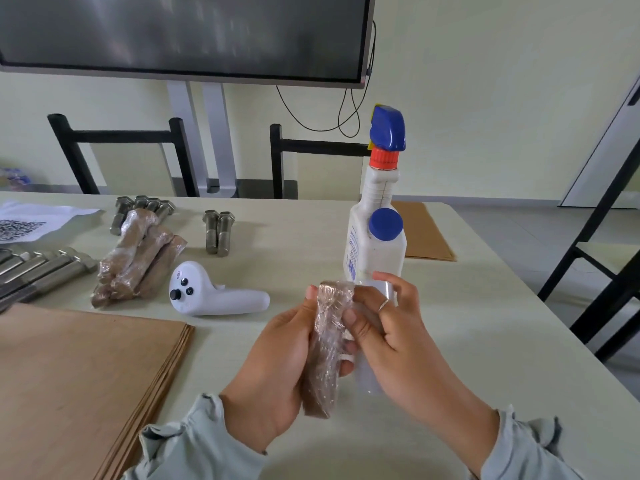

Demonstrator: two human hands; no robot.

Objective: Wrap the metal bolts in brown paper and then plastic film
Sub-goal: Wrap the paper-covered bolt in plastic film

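A bolt wrapped in brown paper and clear film (pixel 327 344) stands nearly upright above the table's near middle. My left hand (pixel 273 368) grips it from the left, fingers curled round its lower half. My right hand (pixel 388 327) pinches the film at its top and right side; a roll of plastic film (pixel 369 372) lies partly hidden under that hand. Several wrapped bolts (pixel 138 261) are piled at the left. Bare bolts lie in a pair (pixel 218 232), behind the pile (pixel 145 206), and at the far left (pixel 38 268). A stack of brown paper (pixel 79 375) lies at near left.
A white spray bottle (pixel 377 216) with a blue head stands just behind my hands. A white controller (pixel 214 296) lies left of them. More brown sheets (pixel 426 233) sit behind the bottle. A printed paper (pixel 31 220) is at far left. Black chairs stand beyond the table.
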